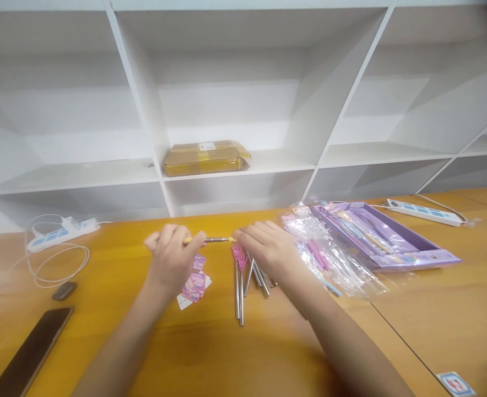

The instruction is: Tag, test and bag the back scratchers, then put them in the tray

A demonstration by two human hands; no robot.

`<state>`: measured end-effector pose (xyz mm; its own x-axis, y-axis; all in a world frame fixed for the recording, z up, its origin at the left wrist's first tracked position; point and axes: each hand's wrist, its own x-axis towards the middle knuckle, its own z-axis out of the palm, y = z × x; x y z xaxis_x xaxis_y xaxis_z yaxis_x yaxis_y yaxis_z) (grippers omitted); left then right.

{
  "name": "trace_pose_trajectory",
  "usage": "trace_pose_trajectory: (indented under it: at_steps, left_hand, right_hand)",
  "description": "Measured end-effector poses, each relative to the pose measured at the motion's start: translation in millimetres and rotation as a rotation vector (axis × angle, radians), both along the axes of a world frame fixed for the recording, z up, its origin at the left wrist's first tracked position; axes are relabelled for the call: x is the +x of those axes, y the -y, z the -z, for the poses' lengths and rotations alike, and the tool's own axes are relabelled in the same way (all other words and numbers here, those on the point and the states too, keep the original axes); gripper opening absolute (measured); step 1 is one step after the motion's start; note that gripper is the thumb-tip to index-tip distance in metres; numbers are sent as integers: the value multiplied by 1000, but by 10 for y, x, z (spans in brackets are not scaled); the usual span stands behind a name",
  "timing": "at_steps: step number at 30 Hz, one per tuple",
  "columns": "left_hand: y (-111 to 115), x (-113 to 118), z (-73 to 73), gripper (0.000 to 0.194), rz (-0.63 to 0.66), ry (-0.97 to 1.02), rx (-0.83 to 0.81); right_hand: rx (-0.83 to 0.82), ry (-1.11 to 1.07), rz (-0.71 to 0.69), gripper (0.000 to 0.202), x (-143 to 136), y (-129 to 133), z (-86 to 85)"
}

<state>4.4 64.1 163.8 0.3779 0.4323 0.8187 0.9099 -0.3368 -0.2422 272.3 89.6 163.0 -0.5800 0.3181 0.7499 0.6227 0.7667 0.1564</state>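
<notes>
A thin yellow stick with a metal middle section (217, 240), pen-like in shape, is stretched level between my two hands above the table. My left hand (171, 256) is closed around its left end, thumb along the yellow part. Its right end is gripped by the fingers of my right hand (267, 247), which hide the tip. Below lie two pink hand-shaped back scratchers (239, 257) with metal shafts pointing toward me. Several loose metal tubes (262, 280) rest beside them, partly under my right hand. Small pink and white cards (194, 286) are scattered beneath my left hand.
On the right, a purple open box (419, 237) holds wrapped items, with clear plastic bags (351, 273) beside it. Power strips (65, 234) with cables lie at both sides. A dark flat device (32, 353) is at left. A cardboard parcel (206, 159) sits on the shelf.
</notes>
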Motion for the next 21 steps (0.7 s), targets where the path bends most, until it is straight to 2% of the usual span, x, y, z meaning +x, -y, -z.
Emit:
trace_pose_trajectory:
  at_steps: [2,4,6,8,9,11,16,21]
  left_hand:
    - [-83,-463,-93,24,-11,3,14]
    - [-136,-1060,-183,18,-54,73,4]
    - [-153,-1596,-234,18,-138,182,101]
    - [-160,-1903,-235,21,-175,194,63]
    - [-171,-1953,-221,24,-179,204,45]
    - [-212,-1894,-183,29,-172,189,1]
    - [-342,-1576,-141,37,-247,243,28]
    - [-351,-1618,-157,42,-328,312,115]
  right_hand:
    - [31,-24,-3,22,306,-123,-20]
    - [79,-115,34,25,797,-279,-45]
    - [159,-303,193,22,1349,-429,-62]
    - [161,-357,364,27,1793,-538,-59]
    - [138,-355,393,28,1938,-572,-51]
    - [90,-309,411,29,2066,-611,-30]
    - [-26,-289,460,28,1962,-671,22]
    - [-96,-341,441,29,1941,-715,9]
